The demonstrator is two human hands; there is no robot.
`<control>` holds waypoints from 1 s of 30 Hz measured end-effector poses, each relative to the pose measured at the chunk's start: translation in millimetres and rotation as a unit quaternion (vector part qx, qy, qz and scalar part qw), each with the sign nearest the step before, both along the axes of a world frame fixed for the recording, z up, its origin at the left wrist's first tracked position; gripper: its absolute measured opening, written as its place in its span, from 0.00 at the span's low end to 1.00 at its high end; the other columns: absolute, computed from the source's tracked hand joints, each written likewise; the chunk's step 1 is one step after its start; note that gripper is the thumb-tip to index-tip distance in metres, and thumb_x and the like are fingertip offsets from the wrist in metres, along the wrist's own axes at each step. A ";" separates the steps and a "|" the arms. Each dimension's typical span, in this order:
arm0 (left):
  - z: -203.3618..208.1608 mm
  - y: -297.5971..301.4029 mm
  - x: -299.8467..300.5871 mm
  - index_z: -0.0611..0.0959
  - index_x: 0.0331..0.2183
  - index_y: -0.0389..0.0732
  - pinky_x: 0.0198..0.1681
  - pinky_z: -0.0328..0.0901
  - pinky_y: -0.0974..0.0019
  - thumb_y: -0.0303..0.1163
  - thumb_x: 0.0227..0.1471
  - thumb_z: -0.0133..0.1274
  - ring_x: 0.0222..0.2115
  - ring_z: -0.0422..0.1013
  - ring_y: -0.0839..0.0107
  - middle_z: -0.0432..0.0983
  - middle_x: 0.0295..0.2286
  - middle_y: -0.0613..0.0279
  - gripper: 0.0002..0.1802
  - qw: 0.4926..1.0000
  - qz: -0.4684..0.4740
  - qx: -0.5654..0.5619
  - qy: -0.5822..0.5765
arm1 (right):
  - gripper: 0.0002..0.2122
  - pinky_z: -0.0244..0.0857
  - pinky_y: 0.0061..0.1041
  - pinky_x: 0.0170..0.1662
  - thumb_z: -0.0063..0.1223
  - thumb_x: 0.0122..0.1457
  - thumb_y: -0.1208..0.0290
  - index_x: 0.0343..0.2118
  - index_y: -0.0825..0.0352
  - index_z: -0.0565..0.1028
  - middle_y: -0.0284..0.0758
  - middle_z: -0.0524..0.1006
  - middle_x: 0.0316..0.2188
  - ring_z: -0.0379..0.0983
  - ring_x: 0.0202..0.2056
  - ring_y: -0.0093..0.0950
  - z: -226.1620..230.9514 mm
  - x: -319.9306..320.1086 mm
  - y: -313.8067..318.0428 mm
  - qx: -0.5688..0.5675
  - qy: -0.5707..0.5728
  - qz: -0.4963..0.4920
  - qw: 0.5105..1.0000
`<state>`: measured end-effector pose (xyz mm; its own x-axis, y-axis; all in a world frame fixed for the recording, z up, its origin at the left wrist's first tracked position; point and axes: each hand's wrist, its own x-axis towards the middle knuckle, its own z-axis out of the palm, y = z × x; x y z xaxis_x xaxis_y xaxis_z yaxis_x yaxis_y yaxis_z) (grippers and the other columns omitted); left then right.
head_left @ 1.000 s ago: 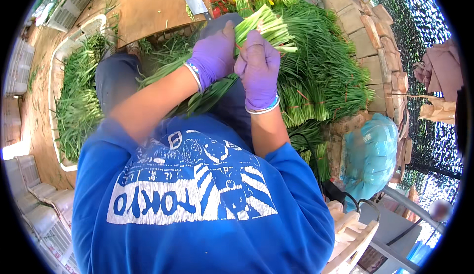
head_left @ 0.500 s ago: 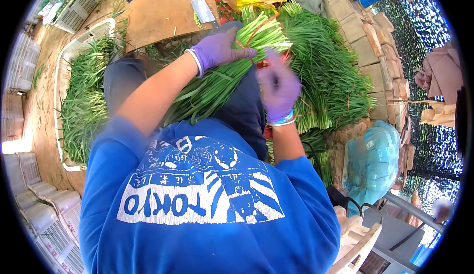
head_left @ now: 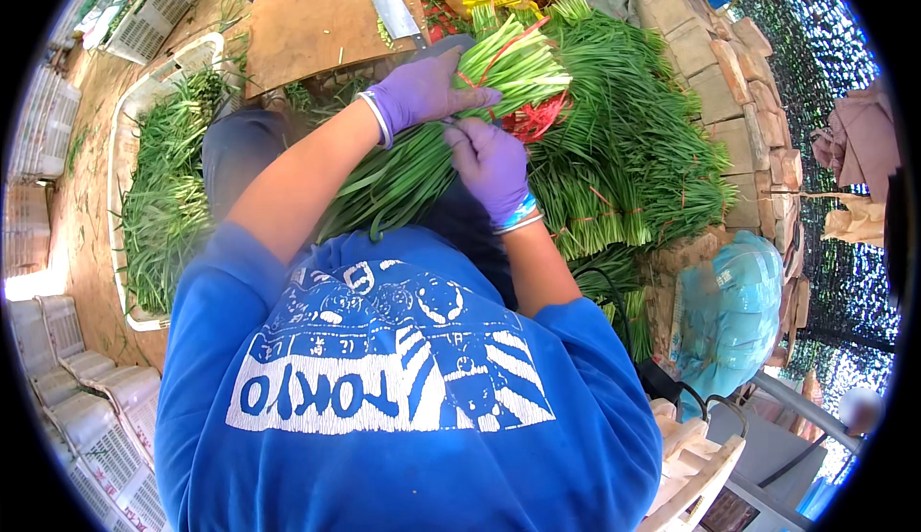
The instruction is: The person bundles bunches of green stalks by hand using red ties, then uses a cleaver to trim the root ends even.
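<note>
A bundle of garlic chives [head_left: 523, 64] lies across my lap, its pale cut ends up and to the right, its green leaves down to the left. Red ties circle it near the cut ends. My left hand [head_left: 417, 89], in a purple glove, is closed around the bundle with the thumb laid over it. My right hand [head_left: 491, 167], gloved too, is pinched against the near side of the bundle, just below the left thumb. Whatever its fingertips hold is too small to make out. A clump of red ties [head_left: 539, 118] lies beside the cut ends.
A cleaver [head_left: 395, 16] rests on a wooden board [head_left: 312, 28] ahead. Tied chive bundles [head_left: 624, 119] are piled at right beside a brick edge [head_left: 715, 91]. A white crate [head_left: 117, 177] with loose chives stands at left. A blue-green plastic bag [head_left: 729, 302] sits at right.
My right hand has come left and down from beside the red ties to the near side of the bundle, its fingers now pinched. The left hand keeps its hold.
</note>
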<state>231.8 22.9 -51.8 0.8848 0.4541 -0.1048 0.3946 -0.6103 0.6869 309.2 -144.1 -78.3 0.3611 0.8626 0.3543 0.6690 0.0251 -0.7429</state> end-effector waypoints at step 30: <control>-4.5 0.3 -7.7 0.56 0.64 0.38 0.58 0.59 0.59 0.68 0.52 0.48 0.56 0.64 0.52 0.67 0.54 0.38 0.52 0.998 0.005 -0.017 -0.054 | 0.04 0.67 0.29 0.24 0.56 0.57 0.70 0.34 0.61 0.77 0.34 0.77 0.20 0.75 0.20 0.30 11.3 52.4 -0.1 0.121 -0.069 -0.160 0.977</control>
